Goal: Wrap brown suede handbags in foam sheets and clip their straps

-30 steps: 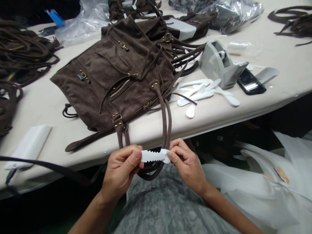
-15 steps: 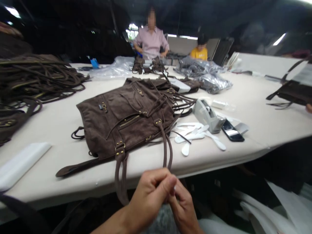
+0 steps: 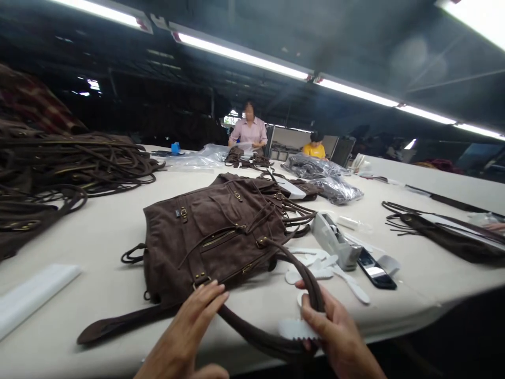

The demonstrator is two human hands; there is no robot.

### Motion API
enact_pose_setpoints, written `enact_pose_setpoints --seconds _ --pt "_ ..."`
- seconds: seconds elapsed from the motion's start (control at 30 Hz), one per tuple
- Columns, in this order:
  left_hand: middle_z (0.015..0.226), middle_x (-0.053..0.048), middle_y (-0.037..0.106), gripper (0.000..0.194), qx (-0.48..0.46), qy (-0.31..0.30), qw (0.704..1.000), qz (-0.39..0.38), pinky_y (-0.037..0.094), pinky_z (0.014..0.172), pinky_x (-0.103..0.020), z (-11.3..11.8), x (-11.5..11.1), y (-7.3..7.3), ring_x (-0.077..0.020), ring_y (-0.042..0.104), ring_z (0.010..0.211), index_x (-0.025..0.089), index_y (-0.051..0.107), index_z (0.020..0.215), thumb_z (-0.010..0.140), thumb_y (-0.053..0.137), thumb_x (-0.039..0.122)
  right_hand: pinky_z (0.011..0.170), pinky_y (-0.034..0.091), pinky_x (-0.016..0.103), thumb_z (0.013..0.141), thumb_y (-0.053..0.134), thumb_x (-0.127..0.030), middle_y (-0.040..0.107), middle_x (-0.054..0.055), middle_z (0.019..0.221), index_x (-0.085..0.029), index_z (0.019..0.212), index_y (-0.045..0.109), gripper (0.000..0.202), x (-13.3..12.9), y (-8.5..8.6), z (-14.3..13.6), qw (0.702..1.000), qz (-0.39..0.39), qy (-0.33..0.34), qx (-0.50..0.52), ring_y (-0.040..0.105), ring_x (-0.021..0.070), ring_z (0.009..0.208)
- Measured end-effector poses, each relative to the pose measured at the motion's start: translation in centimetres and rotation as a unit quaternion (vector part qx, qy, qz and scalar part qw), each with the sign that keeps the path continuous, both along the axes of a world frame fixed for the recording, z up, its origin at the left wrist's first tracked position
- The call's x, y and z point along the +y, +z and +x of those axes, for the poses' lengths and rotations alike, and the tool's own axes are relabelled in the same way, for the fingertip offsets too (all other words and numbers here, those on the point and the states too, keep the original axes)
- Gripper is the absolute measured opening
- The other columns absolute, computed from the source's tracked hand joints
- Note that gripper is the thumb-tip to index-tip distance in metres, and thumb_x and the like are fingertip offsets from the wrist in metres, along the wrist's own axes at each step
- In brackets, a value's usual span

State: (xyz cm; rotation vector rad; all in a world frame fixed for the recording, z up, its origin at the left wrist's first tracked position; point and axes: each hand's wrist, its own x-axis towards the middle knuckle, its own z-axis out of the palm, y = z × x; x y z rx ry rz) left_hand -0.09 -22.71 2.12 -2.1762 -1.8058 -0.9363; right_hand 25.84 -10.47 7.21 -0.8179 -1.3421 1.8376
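A dark brown fabric bag (image 3: 221,226) with buckles and zips lies on the pale table (image 3: 110,237). My right hand (image 3: 335,326) is closed round the bag's handle (image 3: 305,273), with a white toothed strip (image 3: 295,329) at the handle beside its fingers. My left hand (image 3: 189,326) has its fingers stretched out and rests at the bag's lower edge, by the metal ring of the other handle end. More white strips (image 3: 315,268) lie to the right of the bag, next to a grey tape dispenser (image 3: 335,245).
A phone (image 3: 376,269) lies right of the dispenser. Brown bags are piled (image 3: 79,163) at the left, near a white folded sheet (image 3: 35,295). Another brown bag (image 3: 453,237) is at the right. Across the table are plastic-wrapped items (image 3: 335,188) and two people.
My hands have parted from each other. The right one has taken hold of the bag handle and lifted it; the left has opened and moved to the bag's edge. The view has tilted up.
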Motion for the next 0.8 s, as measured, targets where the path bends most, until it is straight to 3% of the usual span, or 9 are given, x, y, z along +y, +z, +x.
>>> enact_pose_setpoints --seconds 0.1,0.23,0.33,0.4,0.47,0.53,0.67,0.73,0.8 --pt "0.143 -0.008 0.048 0.075 0.139 0.045 0.989 0.008 0.039 0.108 -0.051 -4.1 1.7 -2.5 -0.0314 0.046 0.131 0.028 0.033 0.146 0.078 0.066 0.035 0.037 0.033 0.017 0.074 0.074 -0.043 0.041 -0.006 0.066 -0.020 0.110 0.058 0.046 2.4 4.0 -1.0 0.994 0.067 0.018 -0.080 0.037 0.0057 0.047" --pt "0.140 -0.008 0.052 0.058 0.157 0.100 0.982 0.039 0.041 0.108 -0.048 -6.7 3.9 -5.2 -0.0282 0.046 0.131 0.027 0.048 0.136 0.079 0.056 0.019 0.034 0.025 0.015 0.072 0.073 -0.040 0.043 -0.006 0.062 -0.017 0.098 0.062 0.037 6.9 7.7 -5.2 0.984 0.136 0.005 -0.115 0.034 0.0046 0.046" --pt "0.139 -0.010 0.052 0.066 0.161 0.152 0.974 0.053 0.036 0.111 -0.053 -7.2 5.2 -5.6 -0.0297 0.043 0.133 0.022 0.051 0.133 0.068 0.050 0.007 0.033 0.024 0.016 0.073 0.072 -0.040 0.043 -0.006 0.056 -0.014 0.081 0.061 0.029 11.3 10.5 -10.0 0.967 0.227 0.029 -0.114 0.034 0.0049 0.043" --pt "0.134 -0.011 0.057 0.071 0.167 0.172 0.969 0.064 0.035 0.110 -0.053 -7.2 6.2 -5.0 -0.0290 0.049 0.128 0.019 0.054 0.130 0.062 0.045 0.001 0.033 0.026 0.018 0.073 0.073 -0.038 0.041 -0.006 0.050 -0.015 0.069 0.057 0.028 14.1 13.3 -13.6 0.945 0.301 0.046 -0.119 0.034 0.0053 0.040" --pt "0.126 -0.012 0.062 0.061 0.156 0.192 0.965 0.089 0.038 0.108 -0.051 -7.2 7.3 -3.6 -0.0274 0.057 0.119 0.015 0.056 0.125 0.067 0.043 0.001 0.033 0.028 0.018 0.074 0.075 -0.038 0.040 -0.007 0.047 -0.016 0.064 0.054 0.032 16.2 17.2 -17.1 0.922 0.368 0.066 -0.096 0.034 0.0052 0.039" --pt "0.120 -0.014 0.066 0.045 0.125 0.228 0.957 0.125 0.039 0.107 -0.047 -6.9 8.8 -1.1 -0.0264 0.061 0.111 0.012 0.057 0.121 0.079 0.042 0.008 0.035 0.030 0.018 0.078 0.073 -0.037 0.041 -0.006 0.050 -0.014 0.070 0.057 0.030 17.4 21.8 -20.0 0.900 0.428 0.070 -0.048 0.035 0.0047 0.040" --pt "0.109 -0.017 0.068 0.034 0.063 0.325 0.929 0.166 0.042 0.101 -0.042 -6.1 13.1 6.1 -0.0275 0.063 0.101 0.008 0.056 0.118 0.091 0.043 0.023 0.045 0.038 0.015 0.092 0.059 -0.029 0.047 -0.005 0.062 -0.011 0.087 0.057 0.019 18.8 30.0 -21.1 0.878 0.474 -0.007 0.059 0.035 0.0031 0.046" --pt "0.107 -0.018 0.067 0.033 0.041 0.355 0.924 0.137 0.044 0.096 -0.041 -5.6 16.1 9.2 -0.0286 0.062 0.101 0.007 0.056 0.118 0.091 0.043 0.023 0.046 0.037 0.015 0.096 0.052 -0.024 0.047 -0.005 0.064 -0.011 0.086 0.056 0.017 19.6 31.6 -19.3 0.892 0.439 -0.073 0.080 0.032 0.0019 0.046" --pt "0.110 -0.022 0.064 0.034 0.055 0.340 0.937 0.057 0.044 0.094 -0.045 -5.1 19.2 11.0 -0.0313 0.061 0.105 0.005 0.055 0.117 0.092 0.040 0.022 0.045 0.037 0.015 0.097 0.050 -0.020 0.048 -0.005 0.065 -0.011 0.084 0.055 0.017 20.3 31.2 -16.8 0.911 0.384 -0.130 0.070 0.032 0.0020 0.045"
